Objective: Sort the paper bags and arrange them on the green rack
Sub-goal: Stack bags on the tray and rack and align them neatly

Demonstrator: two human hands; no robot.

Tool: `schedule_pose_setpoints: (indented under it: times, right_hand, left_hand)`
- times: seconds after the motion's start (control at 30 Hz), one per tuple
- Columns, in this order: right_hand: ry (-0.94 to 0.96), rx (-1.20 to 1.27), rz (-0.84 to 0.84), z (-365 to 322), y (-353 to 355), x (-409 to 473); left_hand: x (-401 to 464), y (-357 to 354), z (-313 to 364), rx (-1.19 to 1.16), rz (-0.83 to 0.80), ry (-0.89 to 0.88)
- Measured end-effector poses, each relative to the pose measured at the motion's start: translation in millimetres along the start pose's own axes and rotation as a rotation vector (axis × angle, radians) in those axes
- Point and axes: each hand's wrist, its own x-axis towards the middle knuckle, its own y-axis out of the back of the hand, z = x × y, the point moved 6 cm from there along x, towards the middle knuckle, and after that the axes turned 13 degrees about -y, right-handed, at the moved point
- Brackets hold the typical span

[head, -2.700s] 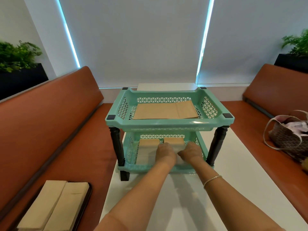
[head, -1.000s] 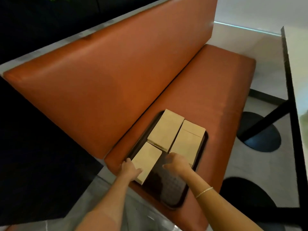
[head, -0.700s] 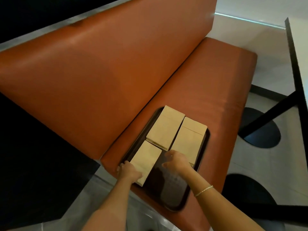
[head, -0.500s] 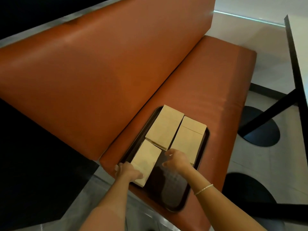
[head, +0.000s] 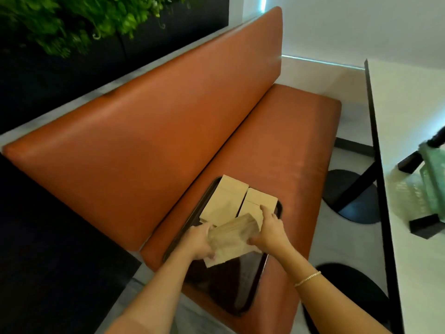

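Note:
A dark tray [head: 231, 290] lies on the orange bench seat. Two stacks of flat brown paper bags rest at its far end, a left stack [head: 224, 201] and a right stack [head: 261, 202]. A third stack of small paper bags [head: 231, 237] is lifted off the tray and tilted, blurred by motion. My left hand [head: 198, 241] grips its left end and my right hand [head: 271, 233] grips its right end. A corner of the green rack [head: 431, 186] shows at the right edge on the white table.
The white table [head: 414, 237] with a black edge runs down the right side. Its black round bases [head: 354, 196] stand on the floor between table and bench. The orange backrest [head: 149, 145] rises to the left, with green plants [head: 72, 18] above.
The small bag stack that lay flat on the tray's near left has been lifted between both hands and tilted. The view has swung up and to the right, bringing the table and rack corner in.

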Motion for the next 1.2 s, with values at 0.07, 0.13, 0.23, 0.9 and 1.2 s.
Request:
schedule_pose_setpoints:
  times: [0.07,0.13,0.23,0.9,1.2]
  right_hand:
    - [0.029,0.058,0.024,10.7,30.6,-12.7]
    - [0.038,0.139,0.012,26.7,63.7,-26.5]
    - [0.057,0.206,0.045,62.1,117.0,-46.2]
    - [-0.327,0.678,0.167,411.2,286.5,-106.4]
    - [-0.273,0.599,0.313,428.2,298.1,-95.0]
  left_hand:
    - [-8.6,13.2,41.1,0.021,-0.028,-0.077]
    - [-18.1,21.3,86.2,0.025,-0.078,-0.146]
    - [-31.5,20.7,153.0,-0.007,-0.164,-0.221]
    - [-43.0,-175.3,458.1,-0.161,0.03,-0.479]
    - [-41.4,-193.8,486.8,-0.105,0.26,-0.514]
